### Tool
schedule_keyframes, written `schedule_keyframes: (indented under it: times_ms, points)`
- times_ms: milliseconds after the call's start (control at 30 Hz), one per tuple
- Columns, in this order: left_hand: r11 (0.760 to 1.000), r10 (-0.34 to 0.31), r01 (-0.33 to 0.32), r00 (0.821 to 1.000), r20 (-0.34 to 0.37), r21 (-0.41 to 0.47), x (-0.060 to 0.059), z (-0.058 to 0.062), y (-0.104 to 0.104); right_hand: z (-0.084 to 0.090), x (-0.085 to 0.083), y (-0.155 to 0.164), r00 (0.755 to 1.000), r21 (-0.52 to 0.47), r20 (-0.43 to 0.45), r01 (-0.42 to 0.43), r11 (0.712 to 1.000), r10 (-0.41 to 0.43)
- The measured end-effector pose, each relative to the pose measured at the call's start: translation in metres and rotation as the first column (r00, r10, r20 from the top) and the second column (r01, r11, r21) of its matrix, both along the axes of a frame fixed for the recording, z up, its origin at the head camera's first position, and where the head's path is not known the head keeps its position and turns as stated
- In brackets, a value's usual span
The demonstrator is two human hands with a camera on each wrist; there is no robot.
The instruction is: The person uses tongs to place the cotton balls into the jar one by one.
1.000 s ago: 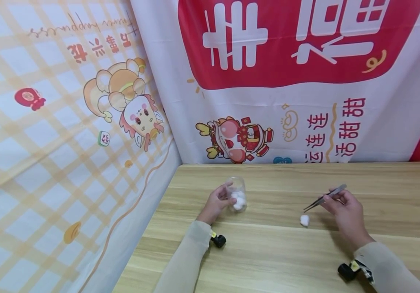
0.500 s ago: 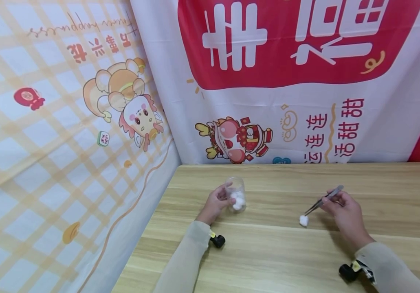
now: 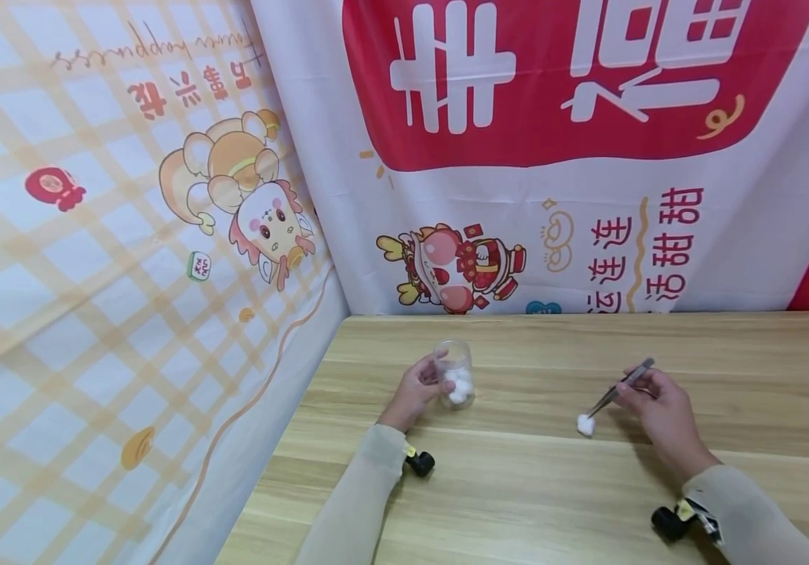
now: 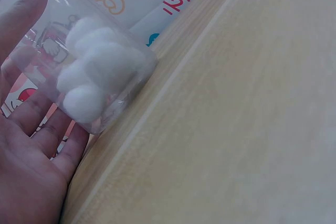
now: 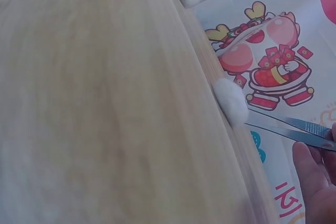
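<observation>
My left hand (image 3: 414,392) grips a clear plastic jar (image 3: 454,357) that stands upright on the table. Several white cotton balls (image 4: 107,66) lie in the bottom of the jar, plainly seen in the left wrist view. Out to the right, my right hand (image 3: 667,412) holds metal tweezers (image 3: 621,388) between thumb and fingers. The tweezers' tips reach down to a single cotton ball (image 3: 585,425) on the tabletop. In the right wrist view the two tips are slightly apart at that cotton ball (image 5: 231,101); whether they squeeze it cannot be told.
The wooden table (image 3: 517,486) ends at a white and red printed cloth (image 3: 531,235) at the back. A checked printed cloth (image 3: 164,314) hangs along the left side. A small black camera (image 3: 671,523) sits at the right wrist.
The tweezers have come down from just above the cotton ball to meet it, with the right hand shifting slightly left. The left hand and the jar stay in place.
</observation>
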State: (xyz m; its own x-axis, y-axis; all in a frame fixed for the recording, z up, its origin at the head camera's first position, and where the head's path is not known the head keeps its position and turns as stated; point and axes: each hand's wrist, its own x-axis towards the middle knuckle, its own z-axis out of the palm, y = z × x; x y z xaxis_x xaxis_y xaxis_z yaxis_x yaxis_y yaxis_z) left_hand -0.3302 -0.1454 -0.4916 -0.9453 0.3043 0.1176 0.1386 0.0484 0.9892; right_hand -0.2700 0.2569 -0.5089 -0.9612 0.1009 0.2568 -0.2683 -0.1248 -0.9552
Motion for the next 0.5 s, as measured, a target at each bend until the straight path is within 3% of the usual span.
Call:
schedule_keyframes:
  times_ms: [300, 500]
  points:
    - [1.000, -0.009, 0.009, 1.000, -0.009, -0.003, -0.0011, -0.0015, -0.0002, 0.0002, 0.0000, 0.0018, 0.996, 0.198, 0.064, 0.048, 0.979, -0.062]
    - [1.000, -0.005, 0.005, 1.000, -0.007, -0.010, -0.0006, -0.0008, 0.0000, 0.0009, 0.0009, -0.0003, 0.997, 0.147, 0.060, 0.047, 0.988, -0.056]
